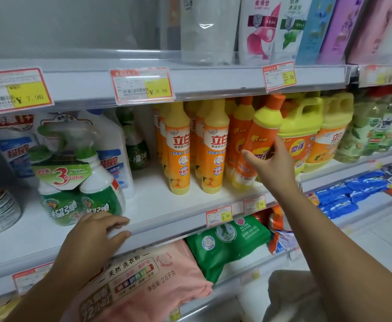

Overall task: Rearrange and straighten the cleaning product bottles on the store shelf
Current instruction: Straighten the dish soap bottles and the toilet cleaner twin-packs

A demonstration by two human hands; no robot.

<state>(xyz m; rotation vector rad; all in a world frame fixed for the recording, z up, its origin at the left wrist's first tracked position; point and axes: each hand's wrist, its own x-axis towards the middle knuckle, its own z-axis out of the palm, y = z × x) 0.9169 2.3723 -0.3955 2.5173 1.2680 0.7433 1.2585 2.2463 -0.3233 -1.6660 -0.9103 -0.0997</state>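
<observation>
My right hand (272,162) grips a tilted orange bottle with a yellow shoulder and orange cap (263,126), leaning right in the middle shelf's row. Beside it stand several upright yellow-orange dish-soap bottles (176,147), and more orange bottles (238,145) behind. My left hand (96,238) rests with fingers spread on the front edge of the white shelf (158,203), just below a twin pack of green-and-white spray bottles (79,180). White bottles with blue labels (111,147) stand behind the sprays.
Large yellow jugs with handles (304,129) sit right of the held bottle, green bottles (373,131) farther right. Price tags (141,86) line the shelf rails. Below lie a pink detergent bag (148,275) and a green pack (227,240). Shampoo bottles (257,29) stand on the top shelf.
</observation>
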